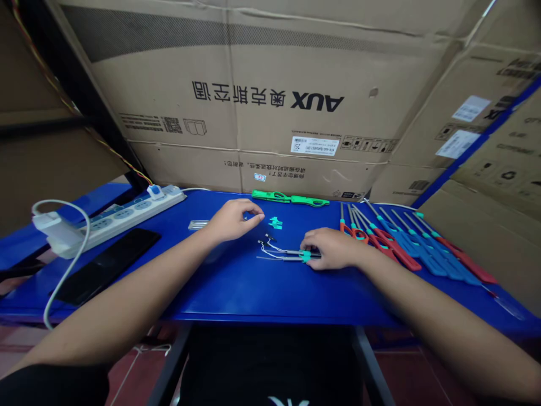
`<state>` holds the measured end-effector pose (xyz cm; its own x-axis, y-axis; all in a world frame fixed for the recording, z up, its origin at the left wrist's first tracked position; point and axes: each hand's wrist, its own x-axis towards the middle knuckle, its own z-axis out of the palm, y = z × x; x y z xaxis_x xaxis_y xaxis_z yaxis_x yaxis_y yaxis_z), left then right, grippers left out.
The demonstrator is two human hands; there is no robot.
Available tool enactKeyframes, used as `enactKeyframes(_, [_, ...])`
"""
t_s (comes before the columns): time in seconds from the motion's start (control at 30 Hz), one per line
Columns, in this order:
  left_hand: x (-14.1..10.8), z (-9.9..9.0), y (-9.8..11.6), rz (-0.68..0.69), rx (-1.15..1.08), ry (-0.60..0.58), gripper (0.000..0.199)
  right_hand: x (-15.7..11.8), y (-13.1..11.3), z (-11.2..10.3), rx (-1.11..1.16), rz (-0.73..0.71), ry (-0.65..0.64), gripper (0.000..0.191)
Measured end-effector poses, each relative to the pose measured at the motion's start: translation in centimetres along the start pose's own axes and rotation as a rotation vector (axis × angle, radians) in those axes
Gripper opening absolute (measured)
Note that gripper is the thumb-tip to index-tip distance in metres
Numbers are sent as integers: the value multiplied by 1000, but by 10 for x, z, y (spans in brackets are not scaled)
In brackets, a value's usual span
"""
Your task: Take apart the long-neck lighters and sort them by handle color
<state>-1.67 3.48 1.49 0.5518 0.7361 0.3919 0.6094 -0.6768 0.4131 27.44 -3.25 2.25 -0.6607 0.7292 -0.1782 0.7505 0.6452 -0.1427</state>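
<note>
My left hand (237,219) hovers over the blue table, its thumb and forefinger curved to a near touch; whether anything is between them is too small to tell. Just right of its fingertips lie small teal plastic pieces (276,223). My right hand (328,248) rests on the table with its fingers curled over metal rods with teal fittings (305,256). White wires run from the rods to small black parts (266,239) on their left. Behind, two bright green lighter-like bodies (291,198) lie end to end.
Red and blue long-necked lighters (435,251) lie in a row at the right. At the left are a white power strip (122,214) and a black phone (109,265). A clear plastic piece (198,224) lies by my left wrist. Cardboard (262,67) walls the back.
</note>
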Motion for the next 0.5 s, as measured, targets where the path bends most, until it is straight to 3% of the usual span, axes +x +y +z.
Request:
enactKeyframes(0.07, [3,7,-11,3,27,-66,26,0,-11,1,-7,-7,-28,26])
enactKeyframes(0.17, [6,17,-21,114,71,-163,36,0,-27,4,-45,-10,-54,26])
enactKeyframes(0.27, [11,30,-24,192,88,-213,43,1,-36,7,-89,-13,-49,16])
enactKeyframes(0.37, [17,45,-24,217,98,-265,47,2,-36,8,-107,15,-51,14])
enactKeyframes(0.5, [22,60,-26,294,98,-306,36,1,-22,-1,-113,30,-56,22])
